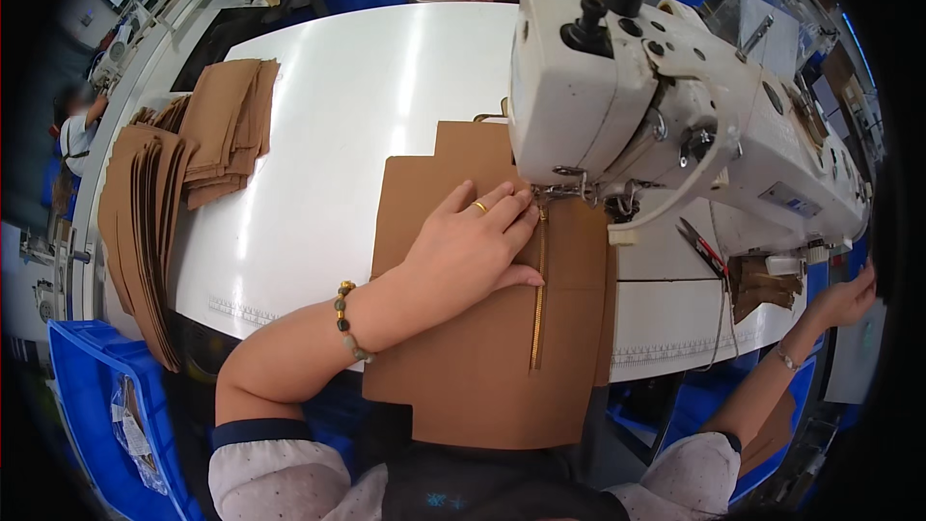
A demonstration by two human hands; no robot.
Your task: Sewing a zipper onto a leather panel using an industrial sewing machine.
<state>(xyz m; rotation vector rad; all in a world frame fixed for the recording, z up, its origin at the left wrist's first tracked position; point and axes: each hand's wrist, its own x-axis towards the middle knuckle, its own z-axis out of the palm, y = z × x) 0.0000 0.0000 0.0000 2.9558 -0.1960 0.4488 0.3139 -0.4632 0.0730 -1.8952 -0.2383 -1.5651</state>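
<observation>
My left hand (477, 236) lies flat on a brown panel (463, 347) with stepped corners, fingers stretched out and thumb apart. Its fingertips press beside the presser foot (569, 193) of a white sewing machine (675, 106). A gold-toothed zipper (537, 328) runs down the panel from under the foot, just right of my thumb. The panel overhangs the table's front edge toward me. At the machine's far right end, my right hand (841, 301) is raised with curled fingers. What they touch is lost at the picture's dark rim.
Stacks of brown pieces (227, 121) lie on the white table (338, 87) at left, some drooping over its edge (135, 222). Red-handled snips (702, 249) rest right of the needle. Blue bins (92, 367) stand below. A person (77, 130) sits far left.
</observation>
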